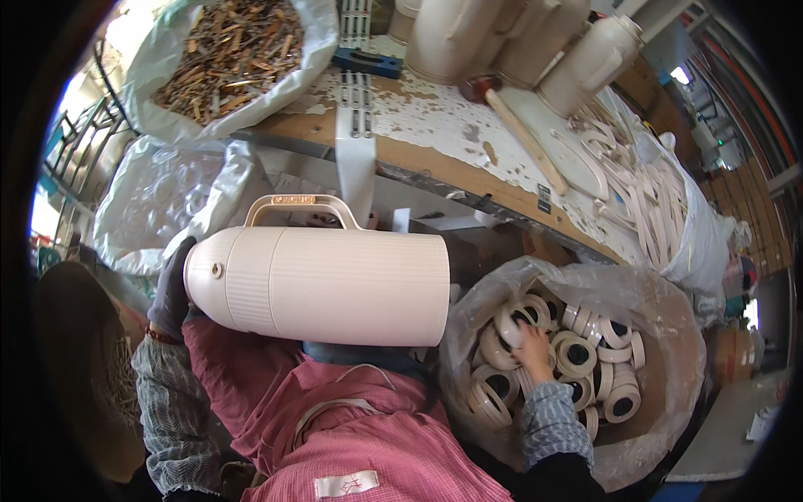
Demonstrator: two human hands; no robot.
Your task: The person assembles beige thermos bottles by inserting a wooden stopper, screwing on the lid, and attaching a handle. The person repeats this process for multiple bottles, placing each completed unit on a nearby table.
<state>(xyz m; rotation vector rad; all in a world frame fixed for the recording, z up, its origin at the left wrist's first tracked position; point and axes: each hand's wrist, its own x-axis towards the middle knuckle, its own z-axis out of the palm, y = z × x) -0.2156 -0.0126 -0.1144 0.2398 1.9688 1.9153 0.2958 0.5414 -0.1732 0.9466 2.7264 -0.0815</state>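
A pale cream thermos flask shell (351, 284) lies on its side across my lap, its looped handle (301, 202) toward the workbench. My left hand (173, 289), in a grey glove, holds the rounded end at the left; its fingers are partly hidden behind the shell. On the right, my bare right hand (533, 347) reaches into a bag-lined box (669, 368) of cream plastic rings with dark centres. Its fingertips are closed on the edge of one tilted ring (507, 326) at the top of the heap.
The worn white workbench (435, 125) carries a wooden-handled mallet (527, 138), a blue block (366, 63) and several flask shells (590, 67). A sack of cream strips (652, 201) stands right. At left are a sack of brown scraps (230, 63) and a clear plastic bag (167, 197).
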